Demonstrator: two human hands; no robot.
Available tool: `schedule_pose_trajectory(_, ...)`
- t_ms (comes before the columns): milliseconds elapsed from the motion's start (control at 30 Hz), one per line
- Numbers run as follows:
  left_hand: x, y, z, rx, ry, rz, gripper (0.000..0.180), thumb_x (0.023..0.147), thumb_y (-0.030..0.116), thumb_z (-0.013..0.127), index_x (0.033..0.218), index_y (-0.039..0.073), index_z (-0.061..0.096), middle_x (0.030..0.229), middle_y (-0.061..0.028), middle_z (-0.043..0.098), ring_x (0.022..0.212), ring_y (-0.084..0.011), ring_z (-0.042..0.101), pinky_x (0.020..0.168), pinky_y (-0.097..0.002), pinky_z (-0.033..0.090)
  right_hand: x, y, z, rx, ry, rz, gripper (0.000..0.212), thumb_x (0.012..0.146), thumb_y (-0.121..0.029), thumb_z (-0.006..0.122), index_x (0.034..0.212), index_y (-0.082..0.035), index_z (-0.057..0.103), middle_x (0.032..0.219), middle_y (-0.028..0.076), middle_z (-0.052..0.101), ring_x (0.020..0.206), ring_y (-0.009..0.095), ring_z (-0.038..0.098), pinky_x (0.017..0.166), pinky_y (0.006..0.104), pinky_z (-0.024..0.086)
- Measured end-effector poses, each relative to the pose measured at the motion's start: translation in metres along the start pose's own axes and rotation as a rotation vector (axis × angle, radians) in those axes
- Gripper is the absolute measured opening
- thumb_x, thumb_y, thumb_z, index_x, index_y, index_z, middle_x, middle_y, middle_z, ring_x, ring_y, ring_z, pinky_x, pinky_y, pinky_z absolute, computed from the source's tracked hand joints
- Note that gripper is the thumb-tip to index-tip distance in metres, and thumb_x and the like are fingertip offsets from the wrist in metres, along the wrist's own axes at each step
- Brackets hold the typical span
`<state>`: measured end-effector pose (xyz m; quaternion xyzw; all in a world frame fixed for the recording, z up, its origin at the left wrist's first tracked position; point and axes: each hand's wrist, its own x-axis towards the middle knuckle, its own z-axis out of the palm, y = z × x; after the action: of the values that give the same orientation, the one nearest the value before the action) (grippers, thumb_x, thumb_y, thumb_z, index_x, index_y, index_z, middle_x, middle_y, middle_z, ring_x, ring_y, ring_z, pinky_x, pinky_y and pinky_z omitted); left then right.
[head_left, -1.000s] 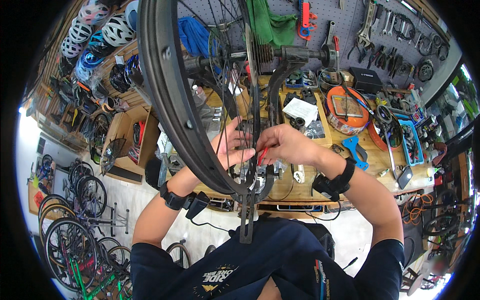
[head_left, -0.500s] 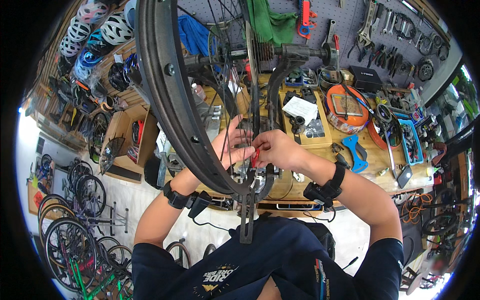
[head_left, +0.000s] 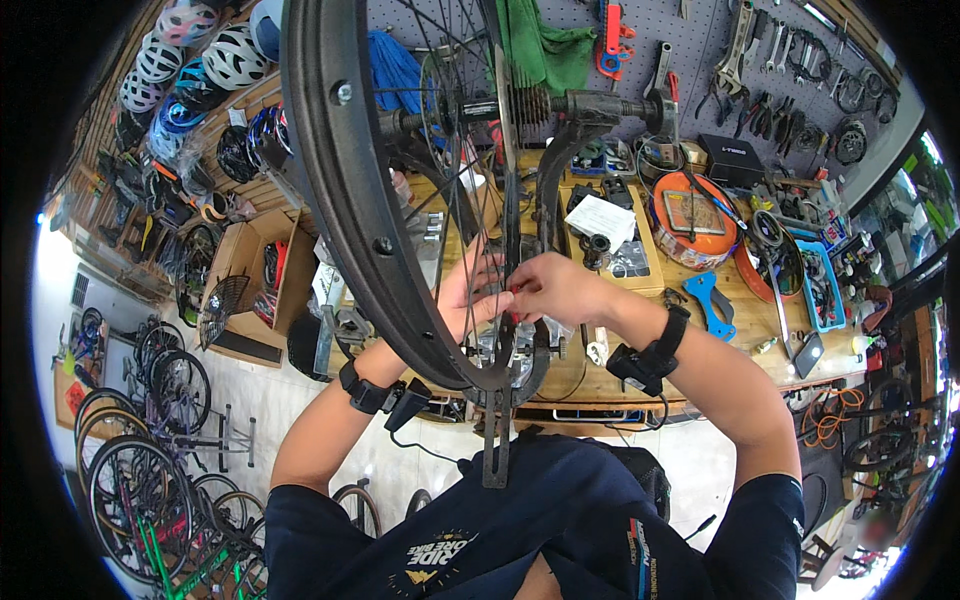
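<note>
A black bicycle wheel (head_left: 352, 185) stands upright in a dark truing stand (head_left: 549, 185), its spokes and hub in front of me. At the near lower part of the wheel, my right hand (head_left: 556, 292) pinches a small red spoke wrench (head_left: 515, 312) among the spokes; the fingers hide most of the tool. On the left side of the spokes is my left hand (head_left: 466, 292), its fingers stretched out and apart, the thumb reaching to the right fingertips. Spokes partly cover it. Just below both hands, the stand's metal calipers (head_left: 505, 352) sit beside the rim.
Behind the stand, a wooden workbench (head_left: 640, 375) carries an orange round tin (head_left: 693, 210), a blue tool (head_left: 710, 305), a blue tray (head_left: 820, 285) and a phone (head_left: 808, 352). Tools hang on the pegboard (head_left: 690, 90). Helmets (head_left: 235, 57) and bicycles (head_left: 140, 480) fill the left side.
The wheel has turned a little, the rim holes on its near side moving up and away. My right fingers now cover more of the red spoke wrench. Both hands stay at the spokes.
</note>
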<state>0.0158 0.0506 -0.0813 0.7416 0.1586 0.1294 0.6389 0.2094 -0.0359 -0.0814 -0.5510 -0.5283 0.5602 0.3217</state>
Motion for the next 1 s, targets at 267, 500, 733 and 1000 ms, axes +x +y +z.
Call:
schedule_pose_trajectory(267, -0.005, 0.009, -0.001, -0.046, 0.000, 0.000, 0.090, 0.094, 0.019, 0.063, 0.153, 0.001, -0.003, 0.148, -0.0235, 0.031, 0.137, -0.0319, 0.036, 0.110, -0.0406, 0.032, -0.001, 0.011, 0.004, 0.261, -0.074, -0.072, 0.035, 0.092, -0.019, 0.066, 0.115, 0.008, 0.059, 0.096, 0.011, 0.066, 0.089, 0.015, 0.066, 0.083, 0.0273, 0.056)
schedule_pose_trajectory(500, -0.009, 0.014, 0.002, -0.116, 0.039, -0.029, 0.089, 0.093, 0.020, 0.065, 0.153, 0.002, 0.002, 0.146, -0.0215, 0.035, 0.135, -0.0296, 0.038, 0.109, -0.0405, 0.033, -0.009, 0.004, 0.013, 0.064, 0.025, -0.142, 0.027, 0.094, -0.020, 0.062, 0.103, 0.006, 0.064, 0.087, 0.008, 0.067, 0.077, 0.014, 0.066, 0.072, 0.0267, 0.055)
schedule_pose_trajectory(733, -0.013, 0.011, 0.000, -0.150, 0.038, 0.037, 0.087, 0.092, 0.017, 0.065, 0.154, 0.004, 0.005, 0.145, -0.0185, 0.037, 0.131, -0.0281, 0.043, 0.108, -0.0393, 0.036, -0.014, -0.003, 0.013, 0.198, -0.119, -0.155, 0.025, 0.095, -0.020, 0.060, 0.102, 0.004, 0.064, 0.086, 0.005, 0.066, 0.073, 0.012, 0.065, 0.070, 0.0247, 0.055)
schedule_pose_trajectory(1000, -0.014, 0.010, 0.003, -0.205, 0.051, 0.055, 0.085, 0.092, 0.015, 0.065, 0.154, 0.004, 0.007, 0.147, -0.0184, 0.036, 0.131, -0.0280, 0.044, 0.108, -0.0394, 0.037, -0.020, -0.006, 0.031, 0.102, 0.004, -0.143, 0.026, 0.096, -0.021, 0.061, 0.099, 0.005, 0.062, 0.079, 0.005, 0.063, 0.069, 0.012, 0.065, 0.065, 0.0248, 0.056)
